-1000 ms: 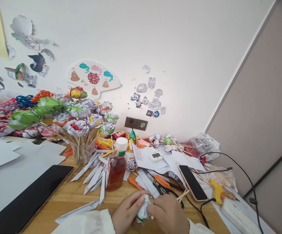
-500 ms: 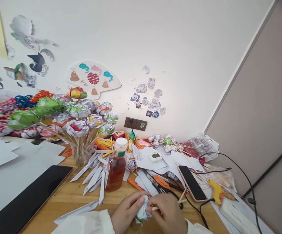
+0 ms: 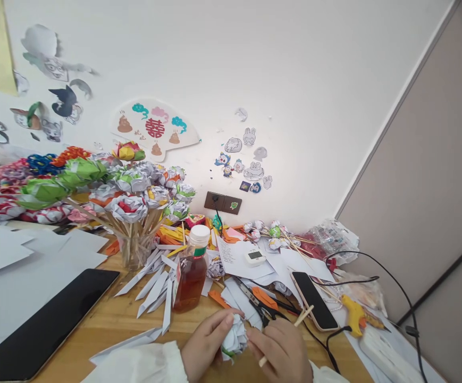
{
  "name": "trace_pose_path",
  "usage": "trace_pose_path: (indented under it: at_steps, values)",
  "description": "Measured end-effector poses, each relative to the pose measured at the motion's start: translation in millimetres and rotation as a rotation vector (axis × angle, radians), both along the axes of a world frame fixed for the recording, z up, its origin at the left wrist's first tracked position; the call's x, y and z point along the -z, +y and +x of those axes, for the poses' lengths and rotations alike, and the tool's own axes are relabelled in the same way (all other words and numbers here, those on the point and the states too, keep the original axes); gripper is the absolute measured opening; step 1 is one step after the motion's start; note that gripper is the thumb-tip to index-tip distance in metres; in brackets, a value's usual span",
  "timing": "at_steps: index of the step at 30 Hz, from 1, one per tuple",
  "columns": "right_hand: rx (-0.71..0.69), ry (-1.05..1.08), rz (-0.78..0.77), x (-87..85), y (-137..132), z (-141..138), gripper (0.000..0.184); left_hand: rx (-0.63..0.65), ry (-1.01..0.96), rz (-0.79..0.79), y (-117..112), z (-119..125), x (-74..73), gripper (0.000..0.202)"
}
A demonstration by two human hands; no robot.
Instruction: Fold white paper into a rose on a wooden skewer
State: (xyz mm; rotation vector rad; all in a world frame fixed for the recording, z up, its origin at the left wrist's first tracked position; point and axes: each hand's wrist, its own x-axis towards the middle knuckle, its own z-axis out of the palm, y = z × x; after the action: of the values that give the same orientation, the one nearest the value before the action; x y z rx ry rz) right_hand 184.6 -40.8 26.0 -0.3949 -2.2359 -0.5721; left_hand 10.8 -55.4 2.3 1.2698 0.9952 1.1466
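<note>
Low in the middle, my left hand (image 3: 207, 340) is closed around a white paper flower (image 3: 234, 336) with a bit of green at its underside. My right hand (image 3: 280, 348) is just to the right of it, fingertips at the petals' edge. A pale wooden stick (image 3: 303, 316) is gripped in the right hand; one end sticks out below the fingers, and the far end looks doubled. Black-handled scissors (image 3: 260, 308) lie just beyond the right hand. Folded white paper strips (image 3: 151, 292) and an orange piece (image 3: 219, 299) are scattered near the hands.
A bottle of reddish-brown liquid (image 3: 191, 279) stands beyond my left hand. Paper flowers fill a clear jar (image 3: 133, 252) behind it. A black tablet (image 3: 51, 324) lies left. A phone (image 3: 314, 300), a yellow glue gun (image 3: 356, 315), cables and a white power strip (image 3: 390, 351) are right.
My right hand has drawn slightly right and down from the flower, and the stick has moved with it. More of the petals show now. My left hand keeps its hold on the flower.
</note>
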Motion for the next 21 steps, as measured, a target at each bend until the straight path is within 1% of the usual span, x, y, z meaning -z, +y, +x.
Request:
trace_pose_path:
  at_steps: [4, 11, 17, 21]
  values:
    - [-0.014, -0.078, 0.027, 4.3, 2.3, 1.7, 0.016, -0.024, -0.021, -0.016, 0.5, 0.3, 0.8, 0.044]
    - [0.020, -0.112, 0.029, 6.7, 3.4, -2.6, 0.020, -0.035, -0.082, -0.025, -0.8, 1.6, -2.1, 0.041]
    - [0.023, -0.102, 0.012, 1.9, 1.3, -6.3, 0.023, -0.035, -0.070, -0.075, 0.2, 1.9, 3.1, 0.043]
    - [0.049, -0.029, -0.035, 6.4, 2.2, -6.9, 0.021, -0.024, -0.052, -0.059, 1.0, 2.4, 5.2, 0.045]
